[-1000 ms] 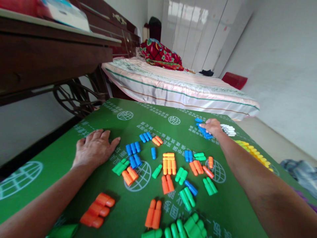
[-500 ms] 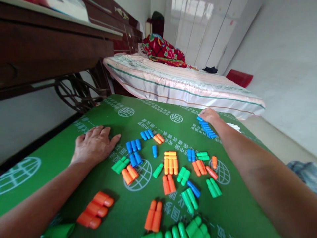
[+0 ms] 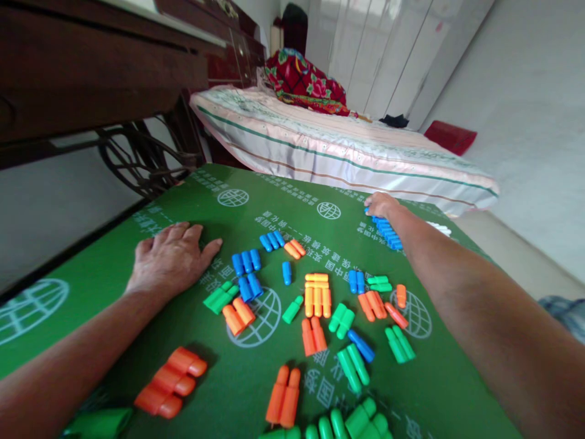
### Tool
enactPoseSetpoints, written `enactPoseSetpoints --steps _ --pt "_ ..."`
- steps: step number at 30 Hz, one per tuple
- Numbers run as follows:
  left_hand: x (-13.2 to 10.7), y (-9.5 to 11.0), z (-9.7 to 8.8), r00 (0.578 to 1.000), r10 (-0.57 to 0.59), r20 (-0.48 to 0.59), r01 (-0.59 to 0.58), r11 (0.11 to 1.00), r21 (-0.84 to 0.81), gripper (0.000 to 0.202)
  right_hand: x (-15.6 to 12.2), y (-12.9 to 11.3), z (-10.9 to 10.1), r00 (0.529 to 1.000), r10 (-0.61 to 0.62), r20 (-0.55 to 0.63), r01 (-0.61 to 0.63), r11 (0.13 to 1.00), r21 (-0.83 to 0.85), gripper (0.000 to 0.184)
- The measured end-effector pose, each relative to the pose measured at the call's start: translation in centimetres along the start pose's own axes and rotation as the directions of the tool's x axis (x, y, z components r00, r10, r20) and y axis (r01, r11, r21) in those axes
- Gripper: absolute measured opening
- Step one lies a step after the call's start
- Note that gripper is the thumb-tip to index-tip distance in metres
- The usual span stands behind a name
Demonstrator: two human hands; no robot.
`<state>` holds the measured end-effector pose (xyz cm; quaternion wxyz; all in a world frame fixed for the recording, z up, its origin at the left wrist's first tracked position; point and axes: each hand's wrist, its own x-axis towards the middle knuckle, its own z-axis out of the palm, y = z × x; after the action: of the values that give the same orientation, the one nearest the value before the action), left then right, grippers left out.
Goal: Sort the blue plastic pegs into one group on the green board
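My left hand (image 3: 171,256) lies flat on the green board (image 3: 183,372), fingers spread and thumb out, holding nothing. Nearest to it are joined blue peg-shaped plastic pieces (image 3: 245,261) and a green pair (image 3: 220,297). My right hand (image 3: 382,204) reaches to the board's far right, its fingers closed round a blue plastic piece that is mostly hidden. That piece is at the far end of a row of blue plastic pieces (image 3: 388,235). Whether it is joined to the row I cannot tell.
Orange pieces (image 3: 283,396), yellow pieces (image 3: 317,299) and green pieces (image 3: 353,367) lie scattered mid-board and near. White pieces (image 3: 439,228) lie beyond my right forearm. A bed (image 3: 342,155) stands behind the board, a dark wooden cabinet (image 3: 100,79) at left.
The view has shifted slightly, so the board and bed sit a little higher. My right hand remains at the far end of the blue row; my left hand stays flat.
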<state>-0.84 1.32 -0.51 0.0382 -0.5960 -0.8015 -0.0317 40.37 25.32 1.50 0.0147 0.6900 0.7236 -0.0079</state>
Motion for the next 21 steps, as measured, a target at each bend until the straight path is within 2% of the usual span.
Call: enactPoseSetpoints --steps 5,9,11,14,17,21 --pt "0.1 0.0 0.1 1.0 -0.003 0.005 0.003 1.0 0.007 0.07 -0.4 -2.3 -0.4 0.988 -0.154 -0.004 0.154 0.987 0.052 0.033" --pt "0.0 0.1 0.0 1.0 -0.006 0.01 0.006 1.0 0.01 0.07 -1.6 -4.3 -1.0 0.922 -0.374 0.102 0.351 0.917 0.188 0.027" --pt "0.0 0.0 0.0 1.0 -0.001 0.008 0.001 1.0 0.005 0.07 -2.2 -4.7 -1.1 0.893 -0.429 0.138 0.386 0.886 0.258 0.024" --pt "0.0 0.0 0.0 1.0 0.002 0.001 -0.002 1.0 0.001 0.071 -3.3 -4.7 -1.0 0.933 -0.349 0.084 0.309 0.9 0.307 0.029" --pt "0.0 0.0 -0.2 1.0 -0.004 0.007 0.004 1.0 0.0 0.071 -4.3 -4.7 -0.6 0.975 -0.222 0.019 0.209 0.941 0.266 0.035" --pt "0.1 0.0 -0.2 1.0 -0.012 0.011 0.012 1.0 0.002 0.071 -5.4 -5.2 -0.4 0.982 -0.186 -0.023 0.186 0.963 0.196 0.023"
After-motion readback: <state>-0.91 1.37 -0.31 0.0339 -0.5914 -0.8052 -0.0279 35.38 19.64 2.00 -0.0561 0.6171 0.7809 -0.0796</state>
